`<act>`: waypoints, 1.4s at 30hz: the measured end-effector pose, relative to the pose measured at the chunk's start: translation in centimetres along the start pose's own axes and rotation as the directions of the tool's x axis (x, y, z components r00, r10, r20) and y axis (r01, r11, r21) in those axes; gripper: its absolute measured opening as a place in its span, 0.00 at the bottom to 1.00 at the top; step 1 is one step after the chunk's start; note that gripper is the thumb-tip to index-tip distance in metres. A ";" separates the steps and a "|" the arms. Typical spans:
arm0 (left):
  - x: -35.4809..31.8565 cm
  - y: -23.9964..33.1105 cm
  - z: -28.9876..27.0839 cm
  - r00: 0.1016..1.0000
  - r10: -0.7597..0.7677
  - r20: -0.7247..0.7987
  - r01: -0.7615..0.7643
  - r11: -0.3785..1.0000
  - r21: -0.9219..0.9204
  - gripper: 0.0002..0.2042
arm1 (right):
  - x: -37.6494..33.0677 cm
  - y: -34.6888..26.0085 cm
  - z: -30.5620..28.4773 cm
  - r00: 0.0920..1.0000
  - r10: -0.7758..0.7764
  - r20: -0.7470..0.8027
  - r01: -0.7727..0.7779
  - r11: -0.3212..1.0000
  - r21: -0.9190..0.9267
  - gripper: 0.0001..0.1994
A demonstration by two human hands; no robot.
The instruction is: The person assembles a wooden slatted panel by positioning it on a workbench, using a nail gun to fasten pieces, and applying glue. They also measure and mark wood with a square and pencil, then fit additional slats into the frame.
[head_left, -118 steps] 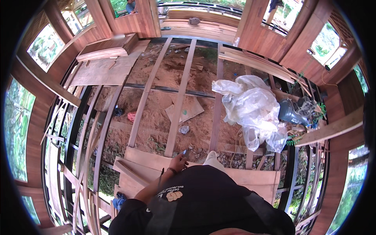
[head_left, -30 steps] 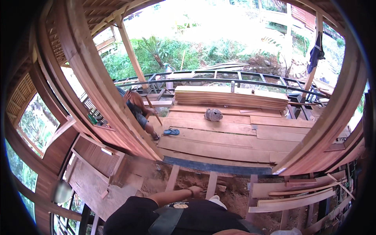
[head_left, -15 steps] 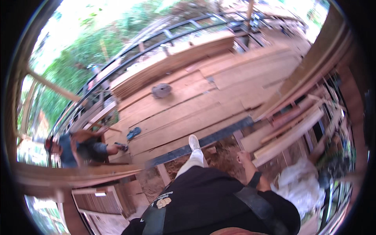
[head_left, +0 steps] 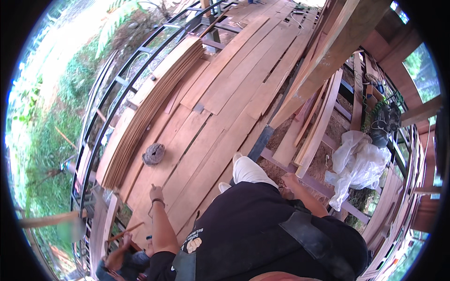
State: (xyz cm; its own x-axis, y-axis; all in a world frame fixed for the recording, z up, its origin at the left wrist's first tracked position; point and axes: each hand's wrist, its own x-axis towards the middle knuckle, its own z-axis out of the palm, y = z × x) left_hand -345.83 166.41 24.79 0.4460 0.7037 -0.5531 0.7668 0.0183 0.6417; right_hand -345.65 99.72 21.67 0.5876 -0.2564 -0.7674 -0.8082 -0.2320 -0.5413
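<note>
My left hand (head_left: 156, 193) reaches out low over the pale deck planks (head_left: 220, 117), a dark band on its wrist. Its fingers are curled, and a small thin dark thing (head_left: 152, 186), too small to identify, pokes out above them. My right hand (head_left: 290, 180) is down by the dark steel beam (head_left: 328, 189) over bare earth, its fingers hidden from this angle. My knee in white trousers (head_left: 248, 171) sits between the two hands at the deck's edge. A round grey coiled object (head_left: 153, 153) lies on the planks just beyond my left hand.
A long stack of thin boards (head_left: 150, 105) lies along the deck's outer side by a metal railing (head_left: 105, 126). A slanted wooden post (head_left: 335, 54) and leaning boards (head_left: 318, 126) stand to the right. Crumpled clear plastic (head_left: 356, 164) lies beyond. Another person (head_left: 119, 257) crouches lower left.
The view has swung round, so the deck planks now run diagonally and fill the middle. My left arm now stretches out over the planks, and the plastic sheet is back in view.
</note>
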 end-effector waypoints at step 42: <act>44.3 67.5 63.6 0.827 0.195 0.527 -0.468 0.757 0.455 0.05 | 45.1 -51.4 0.1 0.948 0.179 -0.263 -0.096 0.949 0.300 0.07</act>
State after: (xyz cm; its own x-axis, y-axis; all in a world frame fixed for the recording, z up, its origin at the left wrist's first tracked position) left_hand -244.95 153.62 9.73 0.7617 0.2113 -0.6125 0.5818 -0.6392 0.5030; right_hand -277.64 100.14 14.85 0.4227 -0.5310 -0.7344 -0.8354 0.0858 -0.5428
